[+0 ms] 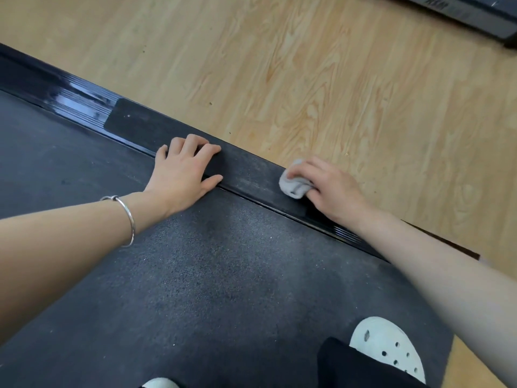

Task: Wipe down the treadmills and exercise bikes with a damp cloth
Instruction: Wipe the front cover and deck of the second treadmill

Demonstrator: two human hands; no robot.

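1. At the far left, the black side rail of the treadmill (81, 105) runs diagonally from upper left down to the right. Its ribbed left stretch is glossy and reflects light, and further right it carries a matte black grip strip (246, 169) that looks dusty.
2. Below the rail lies the wide, dark grey textured treadmill belt (195, 275), which fills the lower half of the view.
3. A thin silver bangle (127, 217) sits on the left forearm, just behind the wrist.
4. The left hand (184, 169) is spread flat, palm down. Its heel rests on the belt's edge and its fingers reach across the rail's matte strip. It holds nothing.
5. Further right along the rail lies the small bunched grey cloth (293, 186), pressed onto the matte strip near the rail's outer edge.
6. The right hand (330, 189) grips the cloth, its fingers curled over the top and the wad sticking out to the left of them. The two hands are near each other but apart.
7. At the lower right, a white perforated clog (389, 348) stands on the belt, partly covered by a black trouser leg (349, 365). The tip of a second white shoe (159, 383) shows at the bottom edge.
8. Beyond the rail, a light wood-grain floor (307, 79) stretches to the top.
9. In the upper right corner is the dark base of another machine (461, 15), its lettering too blurred to read.
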